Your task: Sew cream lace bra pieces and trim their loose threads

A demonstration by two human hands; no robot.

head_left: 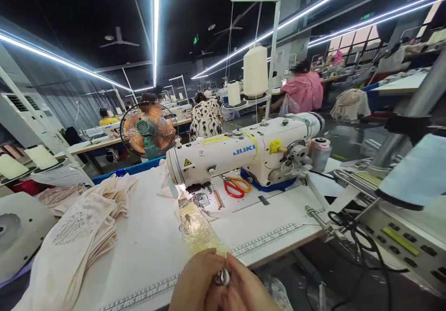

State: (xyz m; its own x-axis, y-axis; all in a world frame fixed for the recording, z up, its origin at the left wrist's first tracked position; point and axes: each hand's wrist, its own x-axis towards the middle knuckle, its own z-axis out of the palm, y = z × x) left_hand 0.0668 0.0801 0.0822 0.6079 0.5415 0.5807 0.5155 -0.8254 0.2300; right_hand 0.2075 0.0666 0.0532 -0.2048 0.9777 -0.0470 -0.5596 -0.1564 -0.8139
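At the table's front edge, my left hand and my right hand come together, fingers curled inward. Between them is a small shiny metal bobbin case with some white on it; fingers cover part of it. Just beyond my fingertips, a strip of clear yellowish plastic lies on the table. It runs up to the needle area of the white JUKI sewing machine. Scissors with red and orange handles rest on the machine bed.
Stacked cream fabric pieces lie at the left. Thread cones stand behind the machine. A fan is beyond the table. At right are a metal post and black cables. Several people work farther back.
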